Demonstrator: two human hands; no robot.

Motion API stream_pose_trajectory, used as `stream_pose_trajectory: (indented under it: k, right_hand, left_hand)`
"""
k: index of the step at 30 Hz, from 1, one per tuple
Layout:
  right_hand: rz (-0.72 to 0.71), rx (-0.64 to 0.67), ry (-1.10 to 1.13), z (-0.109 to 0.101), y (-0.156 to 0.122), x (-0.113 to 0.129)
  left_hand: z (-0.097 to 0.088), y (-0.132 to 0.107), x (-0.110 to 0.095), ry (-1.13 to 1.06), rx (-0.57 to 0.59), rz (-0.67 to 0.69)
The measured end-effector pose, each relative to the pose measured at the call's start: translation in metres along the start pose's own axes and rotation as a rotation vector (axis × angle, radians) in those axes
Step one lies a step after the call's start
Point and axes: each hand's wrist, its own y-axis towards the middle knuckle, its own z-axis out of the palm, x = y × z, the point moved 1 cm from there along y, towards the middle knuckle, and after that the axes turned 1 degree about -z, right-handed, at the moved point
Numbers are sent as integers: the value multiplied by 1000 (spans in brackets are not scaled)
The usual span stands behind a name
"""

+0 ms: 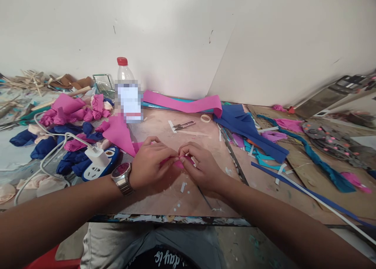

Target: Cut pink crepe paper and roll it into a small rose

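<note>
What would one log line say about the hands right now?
left hand: pinching pink piece | right hand: pinching same piece | nearby: scissors, bottle | under: table

The pink piece at mid-frame looks like matt, soft cloth, possibly foam. The wristwatch is glossy metal; the bottle, upper left, clear smooth plastic; the tabletop scuffed, matt wood.

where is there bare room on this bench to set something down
Bare board lies between the bottle, the snips and the left hand and right hand pinching the pink piece; another patch sits between the metal ruler and the long blue strip. Crowded: fabric pile and power strip at left, blue sheet at right.
</note>
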Motion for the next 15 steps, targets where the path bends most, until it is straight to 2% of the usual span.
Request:
stream_pose_trajectory:
  k: [4, 11, 15]
  right_hand:
    - [112, 26, 62, 3, 0, -3]
    - [107, 60, -16, 0, 1, -6]
    - [164, 93, 18, 2, 0, -6]
  left_hand:
    - [2, 0, 0, 8, 20, -18]
    - [6, 1, 1, 51, 146, -55]
    - [6, 0, -2, 19, 160, -67]
